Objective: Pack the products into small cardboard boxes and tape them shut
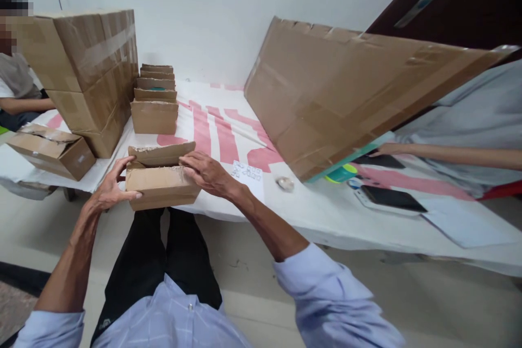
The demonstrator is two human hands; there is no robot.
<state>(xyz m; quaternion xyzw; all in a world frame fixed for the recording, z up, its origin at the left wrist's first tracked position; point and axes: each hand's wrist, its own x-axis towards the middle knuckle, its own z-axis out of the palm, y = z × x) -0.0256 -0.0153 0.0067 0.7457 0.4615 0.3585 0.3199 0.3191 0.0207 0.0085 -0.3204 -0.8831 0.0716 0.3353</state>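
Note:
A small cardboard box [161,189] with raised flaps sits at the table's front edge, between my hands. My left hand [112,185] grips its left end, thumb on the front face and fingers toward the back. At the right end my right hand [210,173] closes over the upper edge, fingers bent on the front flap. The inside of the box is mostly hidden. Just right of my right hand lies a white paper [253,179] with dark printed marks.
Behind stands a row of open cardboard boxes [155,118]. Stacked cartons [87,65] and a taped box [55,152] are at left. A large cardboard panel [326,92] leans at right, near a tape roll [341,173] and a phone [393,198]. People sit on both sides.

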